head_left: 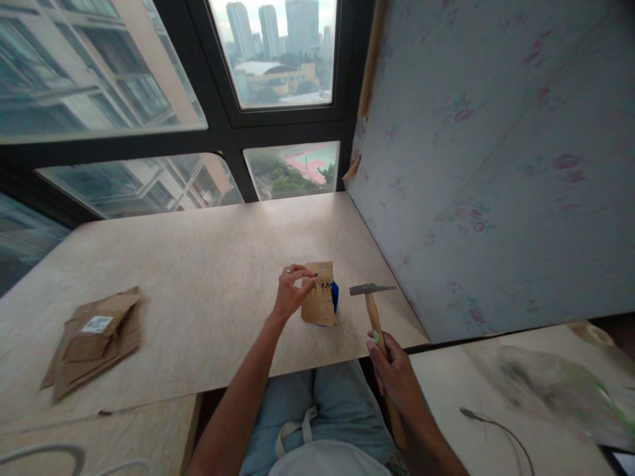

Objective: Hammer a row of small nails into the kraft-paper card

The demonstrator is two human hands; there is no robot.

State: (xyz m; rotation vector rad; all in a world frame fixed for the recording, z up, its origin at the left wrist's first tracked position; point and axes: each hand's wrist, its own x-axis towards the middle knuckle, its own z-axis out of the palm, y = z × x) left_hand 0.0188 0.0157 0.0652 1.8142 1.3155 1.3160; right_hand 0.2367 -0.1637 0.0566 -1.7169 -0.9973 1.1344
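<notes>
A small piece of brown cardboard stands on the table with a row of small dark nails stuck in its upper edge and something blue behind it. My left hand pinches at one of the nails near the top of the cardboard, fingers closed. My right hand is wrapped round the wooden handle of a hammer, whose metal head hangs just to the right of the cardboard, a little above the table.
A pile of brown cardboard packaging with a white label lies at the left of the table. A large pale patterned board leans up on the right. A window runs behind. A plastic bag and a cable lie at lower right.
</notes>
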